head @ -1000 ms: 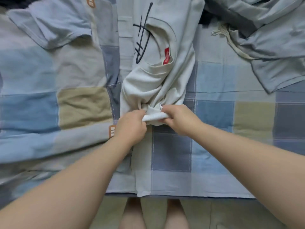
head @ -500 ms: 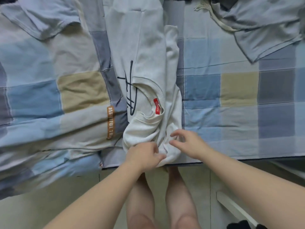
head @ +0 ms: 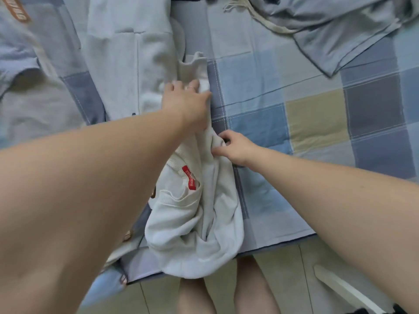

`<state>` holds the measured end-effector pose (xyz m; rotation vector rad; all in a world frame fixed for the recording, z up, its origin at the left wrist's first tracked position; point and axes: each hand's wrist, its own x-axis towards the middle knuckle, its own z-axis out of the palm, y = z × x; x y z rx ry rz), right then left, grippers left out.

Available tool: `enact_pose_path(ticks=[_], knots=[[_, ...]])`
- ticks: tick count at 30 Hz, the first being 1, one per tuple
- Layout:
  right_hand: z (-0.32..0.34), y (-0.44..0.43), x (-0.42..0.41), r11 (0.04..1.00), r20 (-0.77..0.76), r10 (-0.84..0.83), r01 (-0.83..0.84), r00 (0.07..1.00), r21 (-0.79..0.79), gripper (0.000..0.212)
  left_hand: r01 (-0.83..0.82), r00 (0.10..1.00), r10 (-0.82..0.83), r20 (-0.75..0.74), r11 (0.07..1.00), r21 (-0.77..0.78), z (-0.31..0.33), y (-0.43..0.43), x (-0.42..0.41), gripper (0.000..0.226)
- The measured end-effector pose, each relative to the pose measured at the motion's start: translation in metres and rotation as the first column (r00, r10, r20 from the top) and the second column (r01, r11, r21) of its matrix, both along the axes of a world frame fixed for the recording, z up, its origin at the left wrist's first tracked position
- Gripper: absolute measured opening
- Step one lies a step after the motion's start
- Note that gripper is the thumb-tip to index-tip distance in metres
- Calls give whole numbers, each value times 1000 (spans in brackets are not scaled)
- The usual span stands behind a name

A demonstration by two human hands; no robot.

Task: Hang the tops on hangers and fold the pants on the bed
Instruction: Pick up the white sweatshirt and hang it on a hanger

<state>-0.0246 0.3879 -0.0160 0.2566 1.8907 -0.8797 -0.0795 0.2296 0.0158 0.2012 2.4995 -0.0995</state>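
One cream sweatshirt point(head: 192, 225): left hand point(head: 184, 99) grips its sleeve point(head: 195, 66), right hand point(head: 237, 147) pinches the shoulder point(head: 214, 143), likely straightening the sleeve.

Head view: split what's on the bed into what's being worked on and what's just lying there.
Being worked on: cream top with a red label, gripped by the left hand and pinched by the right hand.

Lying there: grey drawstring garment, far right; blue-grey top with orange lettering, far left; checked bedcover beneath it all.
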Motion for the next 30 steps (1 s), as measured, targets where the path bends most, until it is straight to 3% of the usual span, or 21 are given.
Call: enact_pose_path(ticks=[2,4,11,14,18,23,25,26,29,30], knots=[[-5,-2,10,1000,66,-5,6,998,-20,17,0,998,5,63,998,-68,-4,-2,-8,66],[-6,-2,23,993,75,-106,110,991,-39,17,-15,995,22,94,997,-73,-3,-3,-10,70],[39,28,36,911,-181,-406,413,896,2,9,-170,985,166,52,982,81,23,-22,29,44],[83,62,21,821,-263,-560,569,786,-48,23,-240,967,230,111,966,95,44,-31,59,53],[159,97,2,782,-327,-620,598,713,-177,36,-306,931,276,239,948,94,85,-28,102,59],[290,119,-9,699,-258,-706,591,659,-402,48,-415,878,322,354,882,224,174,14,139,60],[338,127,-7,679,-262,-721,578,642,-452,53,-540,820,412,399,787,298,211,34,147,60],[361,131,-5,672,-273,-726,567,631,-476,52,-634,762,486,427,695,339,230,41,149,59],[425,144,3,625,-293,-764,549,575,-554,40,-853,499,650,572,252,457,292,50,148,56],[444,149,6,610,-296,-776,544,556,-576,36,-870,423,653,628,99,483,313,52,148,45]])
